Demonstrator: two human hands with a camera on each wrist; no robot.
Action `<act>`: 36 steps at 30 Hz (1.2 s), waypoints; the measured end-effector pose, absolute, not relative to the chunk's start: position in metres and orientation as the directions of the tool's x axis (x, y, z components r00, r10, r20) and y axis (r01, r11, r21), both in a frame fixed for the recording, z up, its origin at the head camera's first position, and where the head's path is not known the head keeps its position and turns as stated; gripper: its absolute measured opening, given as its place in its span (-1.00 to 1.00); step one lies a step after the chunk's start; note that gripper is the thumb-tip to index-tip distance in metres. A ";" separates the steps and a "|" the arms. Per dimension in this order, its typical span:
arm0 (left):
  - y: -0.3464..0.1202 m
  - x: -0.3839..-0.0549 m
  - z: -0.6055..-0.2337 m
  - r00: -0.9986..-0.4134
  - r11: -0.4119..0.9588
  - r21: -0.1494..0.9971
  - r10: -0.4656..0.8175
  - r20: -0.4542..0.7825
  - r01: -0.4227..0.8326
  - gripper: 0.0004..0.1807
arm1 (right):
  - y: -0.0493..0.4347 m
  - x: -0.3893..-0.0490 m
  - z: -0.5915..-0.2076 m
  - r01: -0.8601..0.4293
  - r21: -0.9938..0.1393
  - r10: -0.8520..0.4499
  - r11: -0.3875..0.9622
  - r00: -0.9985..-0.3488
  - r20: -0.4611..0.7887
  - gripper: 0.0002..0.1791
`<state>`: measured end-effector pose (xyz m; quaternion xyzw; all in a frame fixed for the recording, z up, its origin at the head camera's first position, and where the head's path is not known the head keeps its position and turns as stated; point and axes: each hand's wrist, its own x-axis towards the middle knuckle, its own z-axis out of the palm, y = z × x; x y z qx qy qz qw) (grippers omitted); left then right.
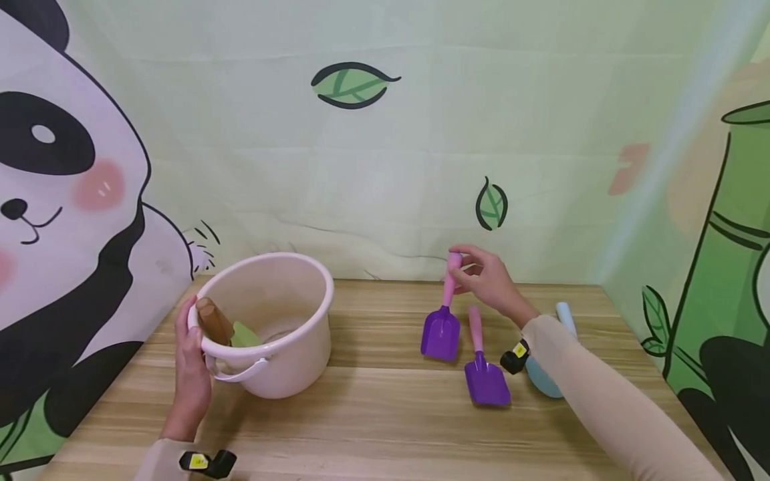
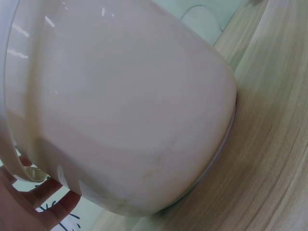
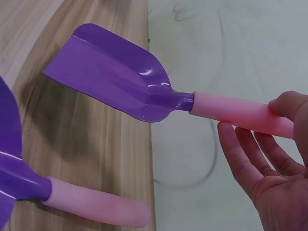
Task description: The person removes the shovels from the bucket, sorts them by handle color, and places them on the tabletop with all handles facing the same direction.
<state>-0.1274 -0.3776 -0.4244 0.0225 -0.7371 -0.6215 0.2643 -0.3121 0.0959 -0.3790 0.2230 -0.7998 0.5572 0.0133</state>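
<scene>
My right hand [image 1: 490, 280] pinches the pink handle of a purple toy shovel [image 1: 441, 334] near its end. In the right wrist view the shovel's blade [image 3: 110, 72] tilts above the wood, thumb on one side of the handle and fingers on the other. A second purple shovel [image 1: 487, 384], also pink-handled, lies on the table beside it. On the left, my left hand [image 1: 192, 367] holds the rim of a pale pink bucket [image 1: 289, 367], with fingers against its outer wall in the left wrist view. Inside the bucket are a brown handle [image 1: 213, 321] and a green piece [image 1: 243, 335].
Partly hidden behind the right forearm lies a light blue tool [image 1: 544, 381] with a pale blue handle [image 1: 565, 317]. The bucket's white carrying handle [image 1: 237, 374] hangs at its near side. A printed cloth backdrop [image 1: 409, 167] rises behind the wooden table [image 1: 373, 427].
</scene>
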 end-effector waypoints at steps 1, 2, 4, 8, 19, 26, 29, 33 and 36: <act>-0.378 -0.127 -0.425 -0.858 0.224 0.928 -0.362 0.363 0.298 -0.40 | 0.096 -0.312 -0.380 -0.368 -0.888 -0.343 0.275 -0.900 0.267 -0.51; -0.378 -0.127 -0.425 -0.858 0.223 0.928 -0.363 0.365 0.300 -0.41 | 0.095 -0.312 -0.381 -0.365 -0.891 -0.343 0.271 -0.901 0.265 -0.51; -0.378 -0.127 -0.425 -0.856 0.222 0.926 -0.363 0.368 0.304 -0.41 | 0.095 -0.312 -0.383 -0.355 -0.897 -0.342 0.265 -0.904 0.256 -0.52; -0.378 -0.127 -0.424 -0.854 0.221 0.925 -0.364 0.373 0.309 -0.41 | 0.095 -0.312 -0.387 -0.322 -0.916 -0.358 0.241 -0.907 0.224 -0.53; -0.377 -0.126 -0.424 -0.857 0.238 0.924 -0.359 0.369 0.298 -0.41 | 0.096 -0.311 -0.400 -0.225 -0.943 -0.416 0.246 -0.903 0.107 -0.50; -0.377 -0.127 -0.424 -0.858 0.239 0.924 -0.358 0.369 0.298 -0.41 | 0.094 -0.309 -0.405 -0.168 -0.950 -0.448 0.263 -0.893 0.034 -0.51; -0.377 -0.127 -0.424 -0.860 0.242 0.925 -0.356 0.366 0.293 -0.41 | 0.094 -0.310 -0.408 -0.149 -0.956 -0.453 0.252 -0.891 0.020 -0.51; -0.376 -0.127 -0.424 -0.860 0.245 0.925 -0.356 0.365 0.291 -0.40 | 0.094 -0.310 -0.412 -0.139 -0.959 -0.463 0.245 -0.886 0.010 -0.52; -0.377 -0.127 -0.424 -0.857 0.237 0.924 -0.360 0.370 0.299 -0.41 | 0.095 -0.310 -0.414 -0.136 -0.956 -0.474 0.261 -0.881 -0.004 -0.51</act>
